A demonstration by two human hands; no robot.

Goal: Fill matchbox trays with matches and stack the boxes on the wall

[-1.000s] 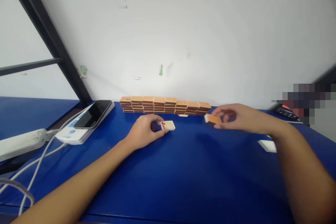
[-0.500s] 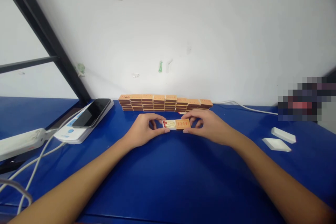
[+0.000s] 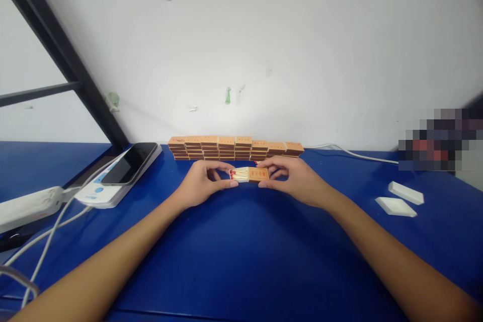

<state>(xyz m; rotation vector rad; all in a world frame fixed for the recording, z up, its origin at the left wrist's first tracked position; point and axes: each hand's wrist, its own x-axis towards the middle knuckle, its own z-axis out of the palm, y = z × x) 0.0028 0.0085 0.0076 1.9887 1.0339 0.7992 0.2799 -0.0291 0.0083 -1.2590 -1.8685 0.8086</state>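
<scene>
Far left I've got a black metal frame [image 3: 94,110] slanting down to the blue surface [image 3: 241,261], with a white power strip [image 3: 30,209] below it and white cords [image 3: 47,256] looping toward me. Next over, my phone [image 3: 130,163] is lying screen up on a flat white box [image 3: 100,193]. Then the long row of stacked matchboxes [image 3: 243,148], standing close to a pale wall [image 3: 320,50] that's kinda scuffed, with a green mark [image 3: 228,95] and a few bits on it.

In front of the row, my left hand [image 3: 199,183] is partly curled, thumb and fingers pinching the left end of a little tray of matches [image 3: 239,175], red heads on the left. Its right end meets an orange cover [image 3: 258,174]; can't tell how far in it is. My right hand [image 3: 298,178] pinches that cover, also half curled.

Further right, a thin white cable [image 3: 358,156] runs along the back, and two small white blocks [image 3: 396,206] lie near each other. Far right's just pixelated.
</scene>
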